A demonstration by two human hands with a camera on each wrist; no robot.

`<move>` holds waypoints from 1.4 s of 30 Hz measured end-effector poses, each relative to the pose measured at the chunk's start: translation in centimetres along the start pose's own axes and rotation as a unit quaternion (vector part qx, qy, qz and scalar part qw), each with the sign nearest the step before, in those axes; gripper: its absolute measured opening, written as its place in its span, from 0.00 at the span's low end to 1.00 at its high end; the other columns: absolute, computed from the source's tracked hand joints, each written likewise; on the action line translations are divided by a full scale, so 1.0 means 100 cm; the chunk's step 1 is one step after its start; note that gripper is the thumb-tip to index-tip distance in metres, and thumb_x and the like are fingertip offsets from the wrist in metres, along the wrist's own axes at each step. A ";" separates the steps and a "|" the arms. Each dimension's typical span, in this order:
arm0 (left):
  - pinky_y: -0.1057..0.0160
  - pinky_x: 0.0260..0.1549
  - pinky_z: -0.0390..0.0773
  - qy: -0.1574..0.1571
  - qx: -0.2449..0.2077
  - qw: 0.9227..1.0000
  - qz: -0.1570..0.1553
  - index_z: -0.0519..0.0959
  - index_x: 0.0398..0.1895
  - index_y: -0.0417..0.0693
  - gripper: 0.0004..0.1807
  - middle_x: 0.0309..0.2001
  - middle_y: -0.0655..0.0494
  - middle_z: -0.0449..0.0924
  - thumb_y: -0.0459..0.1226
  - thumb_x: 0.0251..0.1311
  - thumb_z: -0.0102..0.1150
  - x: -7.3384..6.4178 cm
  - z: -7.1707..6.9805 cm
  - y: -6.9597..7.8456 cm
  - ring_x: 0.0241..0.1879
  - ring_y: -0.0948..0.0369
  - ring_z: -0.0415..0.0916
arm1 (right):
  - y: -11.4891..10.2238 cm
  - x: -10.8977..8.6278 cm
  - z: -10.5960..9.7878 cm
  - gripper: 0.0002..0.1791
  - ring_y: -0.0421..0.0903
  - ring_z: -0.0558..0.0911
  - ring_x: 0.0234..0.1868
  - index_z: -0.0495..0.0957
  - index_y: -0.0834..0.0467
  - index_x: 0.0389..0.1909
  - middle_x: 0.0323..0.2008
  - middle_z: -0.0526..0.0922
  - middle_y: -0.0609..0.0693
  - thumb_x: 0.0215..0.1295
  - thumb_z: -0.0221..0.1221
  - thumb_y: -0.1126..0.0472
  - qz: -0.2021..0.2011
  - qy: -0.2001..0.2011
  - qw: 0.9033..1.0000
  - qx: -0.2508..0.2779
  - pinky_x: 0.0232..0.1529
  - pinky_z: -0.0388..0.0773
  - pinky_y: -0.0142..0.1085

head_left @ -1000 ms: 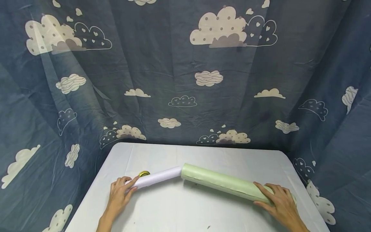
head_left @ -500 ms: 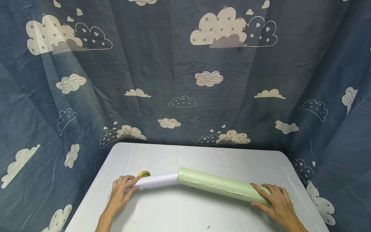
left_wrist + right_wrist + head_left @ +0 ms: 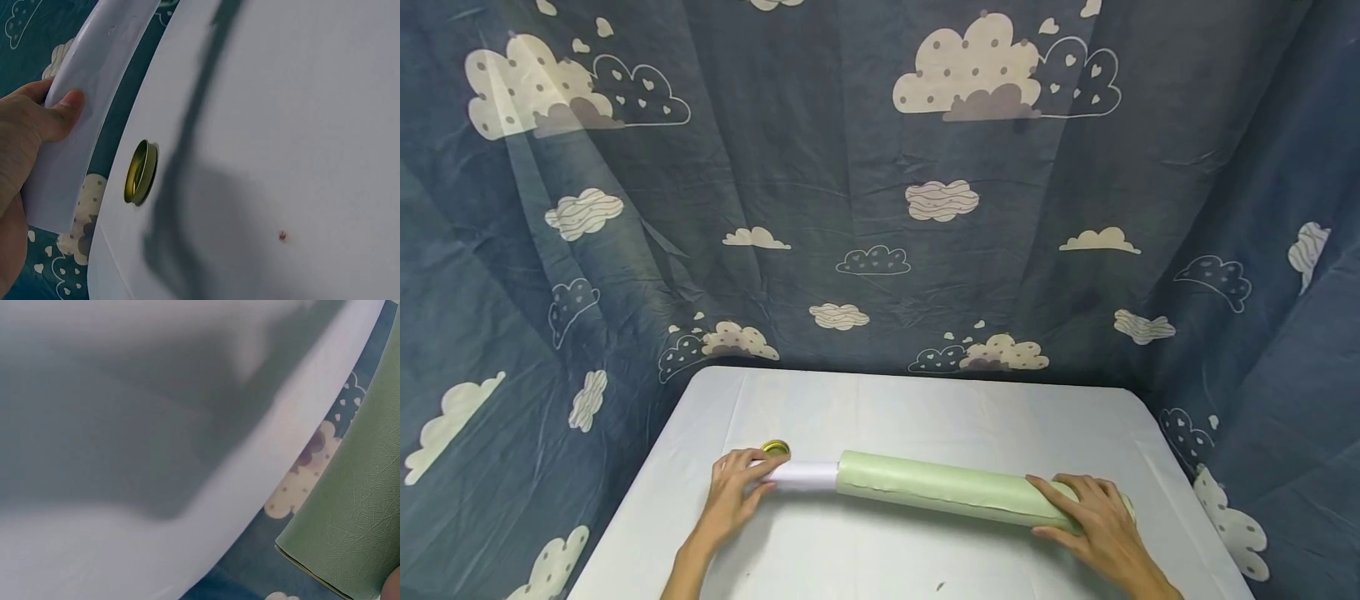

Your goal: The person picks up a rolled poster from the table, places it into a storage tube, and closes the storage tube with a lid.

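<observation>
A white rolled sheet (image 3: 808,476) runs from the left grip (image 3: 733,492), which pinches it between thumb and fingers, into the end of a textured green roll (image 3: 925,490). The right grip (image 3: 1097,525) clasps that roll near its outer end. Just beyond the left grip, a gold metal lid (image 3: 776,447) lies on the white surface (image 3: 925,417); a blue cloud-print curtain (image 3: 805,150) hangs beyond both grips.
</observation>
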State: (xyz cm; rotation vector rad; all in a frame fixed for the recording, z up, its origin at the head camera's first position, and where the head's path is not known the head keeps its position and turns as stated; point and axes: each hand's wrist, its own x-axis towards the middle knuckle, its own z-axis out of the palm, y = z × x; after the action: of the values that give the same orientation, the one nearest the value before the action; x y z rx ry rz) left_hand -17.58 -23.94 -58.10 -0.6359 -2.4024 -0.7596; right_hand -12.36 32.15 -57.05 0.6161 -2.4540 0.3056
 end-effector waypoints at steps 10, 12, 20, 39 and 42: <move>0.40 0.57 0.62 -0.007 -0.001 1.000 0.011 0.88 0.53 0.57 0.28 0.48 0.49 0.85 0.30 0.43 0.77 0.007 0.012 0.014 0.50 0.50 0.75 | -0.011 0.009 0.001 0.39 0.50 0.83 0.45 0.80 0.39 0.66 0.45 0.86 0.49 0.53 0.66 0.28 -0.029 0.019 0.999 0.007 0.44 0.72 0.51; 0.39 0.57 0.62 -0.005 0.002 1.000 0.014 0.88 0.53 0.57 0.28 0.47 0.50 0.84 0.30 0.43 0.77 0.008 0.014 0.017 0.50 0.51 0.76 | -0.014 0.011 0.001 0.39 0.50 0.83 0.46 0.79 0.38 0.66 0.45 0.86 0.50 0.54 0.65 0.27 -0.032 0.017 0.999 0.005 0.45 0.72 0.51; 0.29 0.57 0.63 -0.007 0.000 1.000 -0.005 0.88 0.54 0.57 0.30 0.45 0.50 0.83 0.29 0.44 0.77 0.007 0.022 0.032 0.52 0.46 0.76 | -0.020 0.017 0.003 0.39 0.49 0.82 0.46 0.79 0.39 0.67 0.46 0.86 0.50 0.52 0.68 0.30 -0.043 0.015 0.999 0.004 0.47 0.72 0.51; 0.30 0.66 0.62 -0.060 -0.083 0.978 -0.182 0.73 0.71 0.44 0.30 0.69 0.38 0.72 0.37 0.67 0.66 -0.003 0.009 0.042 0.70 0.38 0.65 | -0.019 0.017 0.001 0.40 0.50 0.83 0.45 0.80 0.40 0.65 0.44 0.86 0.51 0.52 0.67 0.28 -0.042 0.020 0.999 -0.009 0.45 0.75 0.52; 0.33 0.68 0.67 -0.054 -0.136 0.948 -0.283 0.69 0.73 0.40 0.27 0.68 0.37 0.73 0.42 0.78 0.53 -0.005 0.002 0.038 0.69 0.39 0.70 | -0.017 0.018 -0.002 0.38 0.50 0.83 0.44 0.81 0.40 0.64 0.43 0.86 0.51 0.57 0.61 0.25 -0.045 0.037 0.998 -0.011 0.43 0.75 0.52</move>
State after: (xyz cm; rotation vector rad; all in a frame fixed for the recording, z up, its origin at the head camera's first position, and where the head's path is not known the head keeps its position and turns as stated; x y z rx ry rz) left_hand -15.10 -21.19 -57.15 -0.0679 -2.6314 -1.3385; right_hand -12.73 30.10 -55.76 0.6924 -2.3479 0.2611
